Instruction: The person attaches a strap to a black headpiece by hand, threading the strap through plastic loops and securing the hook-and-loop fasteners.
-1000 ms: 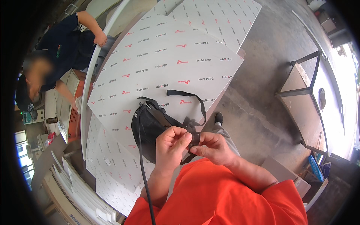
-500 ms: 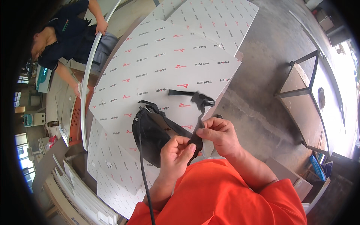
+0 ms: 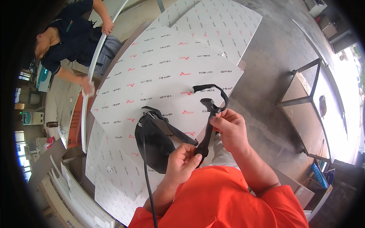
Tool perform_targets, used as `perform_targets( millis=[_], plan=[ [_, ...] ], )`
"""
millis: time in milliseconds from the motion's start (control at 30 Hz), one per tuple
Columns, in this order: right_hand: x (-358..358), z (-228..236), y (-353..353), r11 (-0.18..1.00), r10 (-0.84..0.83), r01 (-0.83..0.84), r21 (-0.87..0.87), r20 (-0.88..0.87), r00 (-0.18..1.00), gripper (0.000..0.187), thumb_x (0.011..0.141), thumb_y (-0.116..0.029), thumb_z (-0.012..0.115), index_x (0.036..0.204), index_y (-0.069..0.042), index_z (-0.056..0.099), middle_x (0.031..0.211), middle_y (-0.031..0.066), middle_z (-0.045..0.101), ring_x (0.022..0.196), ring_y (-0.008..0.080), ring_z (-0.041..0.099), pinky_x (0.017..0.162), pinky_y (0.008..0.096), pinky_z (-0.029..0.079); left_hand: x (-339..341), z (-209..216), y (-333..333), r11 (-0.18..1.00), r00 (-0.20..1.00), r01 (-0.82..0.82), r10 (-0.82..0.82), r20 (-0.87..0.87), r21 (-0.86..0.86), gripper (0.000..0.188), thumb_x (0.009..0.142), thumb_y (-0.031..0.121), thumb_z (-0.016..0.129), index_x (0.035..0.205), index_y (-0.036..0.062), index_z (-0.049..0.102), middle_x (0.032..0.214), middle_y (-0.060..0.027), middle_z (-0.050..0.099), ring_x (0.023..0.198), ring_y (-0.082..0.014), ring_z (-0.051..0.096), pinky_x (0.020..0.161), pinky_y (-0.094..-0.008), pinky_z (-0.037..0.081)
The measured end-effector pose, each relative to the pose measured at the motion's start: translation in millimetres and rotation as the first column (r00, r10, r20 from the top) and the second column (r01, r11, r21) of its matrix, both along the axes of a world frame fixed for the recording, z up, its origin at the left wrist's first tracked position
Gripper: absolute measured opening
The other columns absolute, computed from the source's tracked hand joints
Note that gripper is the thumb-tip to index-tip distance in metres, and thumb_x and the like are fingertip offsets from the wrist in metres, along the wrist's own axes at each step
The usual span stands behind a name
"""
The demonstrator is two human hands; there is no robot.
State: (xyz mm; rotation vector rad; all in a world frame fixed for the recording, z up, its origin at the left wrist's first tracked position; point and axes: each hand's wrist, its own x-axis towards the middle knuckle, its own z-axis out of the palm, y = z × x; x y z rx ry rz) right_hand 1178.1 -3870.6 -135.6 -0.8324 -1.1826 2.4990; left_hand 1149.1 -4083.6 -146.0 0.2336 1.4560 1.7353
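Note:
Between my two hands a black strap (image 3: 206, 137) is stretched, running up and to the right. My left hand (image 3: 182, 162) pinches its lower, wider part between thumb and fingers. Near a black buckle (image 3: 211, 106), my right hand (image 3: 231, 128) grips the strap's upper part. Beyond the buckle a loose strap end curls over the sheet, back toward the left. To the left of my hands, a small black bag (image 3: 155, 141) lies on the printed white sheets (image 3: 152, 93); another of its straps reaches toward my left hand. A thin black cable (image 3: 147, 182) passes the bag and runs down along my left forearm.
At the far left a co-worker (image 3: 72, 41) holds a long white strip (image 3: 92, 72) upright by the sheets' edge. An orange perforated panel (image 3: 76, 121) stands behind it. On the right, a metal-framed board cart (image 3: 308, 102) is on the concrete floor. White panels (image 3: 78, 190) lean at lower left.
My right hand has moved up and right, drawing the strap straighter; the loose end now curls upward. The co-worker's lower hand has shifted on the white strip.

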Motion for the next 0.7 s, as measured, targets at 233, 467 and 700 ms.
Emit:
perform_targets(
  millis=[233, 467, 700],
  plan=[
    [-2, 11, -6, 0.998, 0.069, -0.069, 0.000, -0.073, 0.995, 0.016, 0.090, 0.002, 0.072, 0.105, 0.005, 0.069, 0.099, 0.0042, 0.071, 0.089, 0.0115, 0.065, 0.080, 0.0300, 0.054, -6, 16, 34, 0.985, 0.985, -0.094, 0.112, -0.128, 0.142, 0.022, 0.097, -0.003, 0.066, 0.118, -0.0043, 0.059, 0.101, -0.0054, 0.068, 0.091, -0.0074, 0.062, 0.078, -0.0234, 0.051],
    [1, 8, -9, 0.967, 0.070, -0.073, 0.243, 0.021, 0.997, 0.009, 0.096, -0.003, 0.072, 0.101, 0.004, 0.070, 0.090, 0.0034, 0.071, 0.081, 0.0083, 0.062, 0.071, 0.0263, 0.053, -16, 20, 47, 0.987, 0.975, -0.159, 0.160, -0.155, 0.025, 0.012, 0.100, -0.004, 0.058, 0.109, -0.0035, 0.066, 0.087, 0.0007, 0.066, 0.075, -0.0029, 0.057, 0.066, -0.0202, 0.048],
    [-20, 19, 16, 0.945, 0.278, -0.261, 0.198, -0.063, 0.959, 0.018, 0.100, -0.011, 0.070, 0.110, 0.003, 0.067, 0.096, 0.0047, 0.069, 0.083, 0.0113, 0.062, 0.075, 0.0278, 0.053, -26, 15, 39, 0.991, 0.989, -0.097, 0.106, -0.104, 0.092, 0.010, 0.099, -0.003, 0.058, 0.106, -0.0022, 0.066, 0.084, 0.0041, 0.062, 0.070, 0.0000, 0.049, 0.062, -0.0189, 0.041]
  ],
)
